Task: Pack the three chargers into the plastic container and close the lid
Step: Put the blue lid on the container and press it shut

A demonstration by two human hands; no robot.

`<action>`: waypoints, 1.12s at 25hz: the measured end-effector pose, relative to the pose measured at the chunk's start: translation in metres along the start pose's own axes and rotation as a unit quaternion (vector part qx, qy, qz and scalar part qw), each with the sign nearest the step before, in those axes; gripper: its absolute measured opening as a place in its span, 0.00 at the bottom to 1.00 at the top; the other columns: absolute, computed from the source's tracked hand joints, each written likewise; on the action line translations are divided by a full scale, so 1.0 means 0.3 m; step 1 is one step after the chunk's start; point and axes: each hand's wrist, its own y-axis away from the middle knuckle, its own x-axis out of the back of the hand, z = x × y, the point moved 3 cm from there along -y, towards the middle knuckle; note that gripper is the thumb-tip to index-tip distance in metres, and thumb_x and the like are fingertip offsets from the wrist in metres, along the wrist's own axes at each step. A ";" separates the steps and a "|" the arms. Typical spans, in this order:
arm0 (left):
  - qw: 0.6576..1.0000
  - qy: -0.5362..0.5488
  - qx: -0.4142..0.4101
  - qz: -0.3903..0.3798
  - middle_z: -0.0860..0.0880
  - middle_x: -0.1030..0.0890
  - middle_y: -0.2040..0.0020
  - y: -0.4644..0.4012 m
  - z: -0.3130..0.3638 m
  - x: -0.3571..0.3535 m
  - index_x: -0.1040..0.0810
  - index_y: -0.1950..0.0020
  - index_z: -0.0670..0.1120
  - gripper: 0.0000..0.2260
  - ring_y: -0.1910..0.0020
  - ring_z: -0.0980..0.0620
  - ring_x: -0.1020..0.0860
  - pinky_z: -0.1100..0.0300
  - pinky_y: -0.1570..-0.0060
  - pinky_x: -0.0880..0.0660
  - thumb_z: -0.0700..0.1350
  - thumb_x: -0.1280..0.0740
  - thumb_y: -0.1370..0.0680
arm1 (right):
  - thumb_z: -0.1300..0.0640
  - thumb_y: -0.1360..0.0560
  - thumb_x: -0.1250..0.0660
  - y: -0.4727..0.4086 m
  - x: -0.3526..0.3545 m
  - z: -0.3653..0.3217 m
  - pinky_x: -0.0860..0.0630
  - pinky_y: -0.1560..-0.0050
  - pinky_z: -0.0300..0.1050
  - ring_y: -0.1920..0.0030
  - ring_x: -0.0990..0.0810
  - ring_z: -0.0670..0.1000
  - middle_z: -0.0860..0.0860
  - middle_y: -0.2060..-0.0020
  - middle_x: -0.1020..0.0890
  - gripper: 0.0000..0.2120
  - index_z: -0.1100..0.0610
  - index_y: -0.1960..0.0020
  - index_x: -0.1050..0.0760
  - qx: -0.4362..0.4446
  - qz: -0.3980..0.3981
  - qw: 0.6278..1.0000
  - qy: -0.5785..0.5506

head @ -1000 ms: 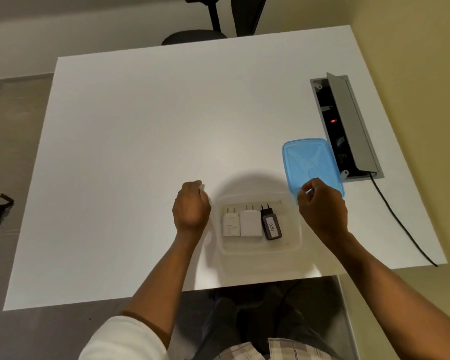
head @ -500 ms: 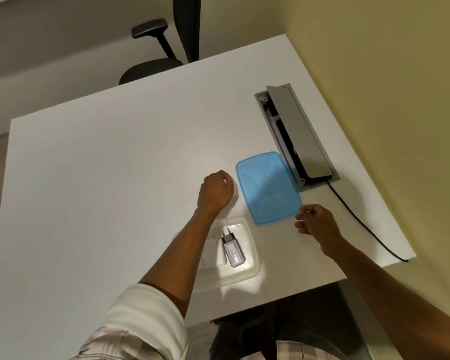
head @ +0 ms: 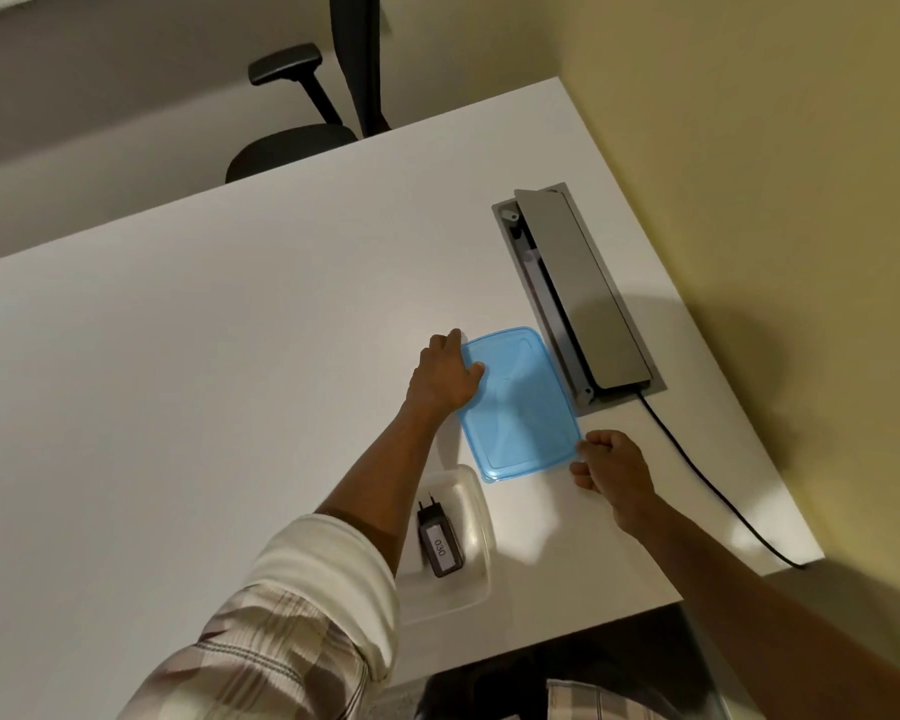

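Observation:
The blue lid [head: 520, 402] lies flat on the white table [head: 204, 381], just beyond the clear plastic container [head: 476, 504]. My left hand [head: 445, 374] grips the lid's far left edge, with the thumb on top. At the lid's near right corner, my right hand [head: 611, 462] pinches it with curled fingers. Inside the container a black charger [head: 439, 543] with a white "030" label lies flat, prongs pointing away from me. My left forearm crosses over the container's left part and hides the white chargers.
A recessed socket box with a raised grey flap [head: 583, 298] sits right beside the lid. A black cable [head: 707, 485] runs from it over the table's right edge. A black office chair [head: 302, 142] stands behind the table, and a yellow wall [head: 775, 174] rises at the right.
My left hand has left the container's side and reached forward to the lid's left edge. My right hand has closed on the lid's near corner. The view has turned to the right.

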 end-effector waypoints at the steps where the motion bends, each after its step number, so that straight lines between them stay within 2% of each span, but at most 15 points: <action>1: 1.000 -0.001 0.002 -0.005 0.37 0.32 0.30 -0.008 0.001 -0.005 0.39 0.24 0.42 0.28 0.32 0.36 0.31 0.45 0.35 0.30 0.52 0.38 0.20 | 0.59 0.24 0.34 -0.006 -0.001 -0.001 0.18 0.56 0.52 0.63 0.18 0.55 0.58 0.59 0.18 0.09 0.58 0.45 0.26 -0.002 -0.001 1.000 -0.004; 5: 1.000 0.005 0.009 -0.006 0.37 0.29 0.33 -0.023 -0.009 -0.022 0.36 0.28 0.40 0.25 0.33 0.37 0.31 0.47 0.36 0.31 0.52 0.38 0.20 | 0.60 0.24 0.34 -0.019 -0.005 -0.002 0.17 0.51 0.53 0.59 0.17 0.57 0.59 0.58 0.17 0.05 0.58 0.49 0.23 -0.017 -0.011 0.999 -0.038; 9: 0.999 0.026 0.017 0.023 0.37 0.27 0.37 -0.005 -0.027 -0.006 0.30 0.33 0.39 0.22 0.36 0.37 0.29 0.48 0.38 0.30 0.53 0.39 0.20 | 0.58 0.23 0.33 -0.007 -0.023 -0.025 0.17 0.54 0.50 0.59 0.17 0.57 0.60 0.56 0.17 0.03 0.56 0.52 0.22 -0.022 -0.020 0.998 -0.058; 11: 0.998 0.042 0.018 0.045 0.37 0.27 0.37 0.011 -0.041 0.021 0.28 0.34 0.40 0.21 0.37 0.38 0.28 0.48 0.39 0.29 0.53 0.39 0.20 | 0.57 0.23 0.33 0.003 -0.035 -0.048 0.18 0.53 0.52 0.60 0.18 0.57 0.60 0.57 0.17 0.03 0.56 0.53 0.22 -0.014 -0.019 0.998 -0.063; 14: 0.995 0.064 0.006 0.079 0.39 0.27 0.37 0.042 -0.072 0.074 0.28 0.33 0.41 0.21 0.36 0.40 0.28 0.49 0.40 0.28 0.54 0.40 0.19 | 0.56 0.23 0.34 0.025 -0.060 -0.094 0.18 0.51 0.53 0.59 0.19 0.57 0.57 0.58 0.19 0.04 0.57 0.53 0.23 0.008 -0.022 0.997 -0.068; 17: 0.987 0.110 0.005 0.116 0.41 0.26 0.36 0.085 -0.105 0.133 0.27 0.32 0.44 0.21 0.37 0.44 0.27 0.55 0.43 0.30 0.56 0.41 0.19 | 0.56 0.23 0.34 0.055 -0.085 -0.138 0.19 0.54 0.51 0.60 0.20 0.56 0.56 0.59 0.19 0.05 0.58 0.54 0.23 0.037 -0.031 0.996 -0.071; 20: 0.979 0.136 0.000 0.151 0.43 0.24 0.38 0.144 -0.140 0.188 0.25 0.36 0.44 0.22 0.41 0.46 0.24 0.57 0.47 0.29 0.58 0.43 0.18 | 0.56 0.24 0.34 0.097 -0.117 -0.175 0.19 0.55 0.49 0.60 0.20 0.55 0.57 0.58 0.19 0.05 0.58 0.55 0.23 0.068 -0.039 0.995 -0.062; 24: 0.957 0.203 0.001 0.209 0.45 0.23 0.39 0.255 -0.190 0.257 0.24 0.38 0.45 0.20 0.41 0.48 0.24 0.55 0.43 0.26 0.57 0.45 0.17 | 0.57 0.27 0.34 0.154 -0.159 -0.214 0.21 0.57 0.49 0.62 0.21 0.55 0.58 0.59 0.19 0.07 0.59 0.61 0.23 0.106 -0.042 0.993 -0.034; 28: 0.938 0.263 0.008 0.226 0.48 0.21 0.40 0.369 -0.246 0.300 0.23 0.39 0.47 0.18 0.42 0.51 0.24 0.58 0.42 0.28 0.56 0.46 0.17 | 0.51 0.24 0.35 0.222 -0.190 -0.227 0.19 0.53 0.51 0.59 0.17 0.55 0.57 0.59 0.17 0.09 0.55 0.59 0.22 0.148 -0.027 0.988 0.019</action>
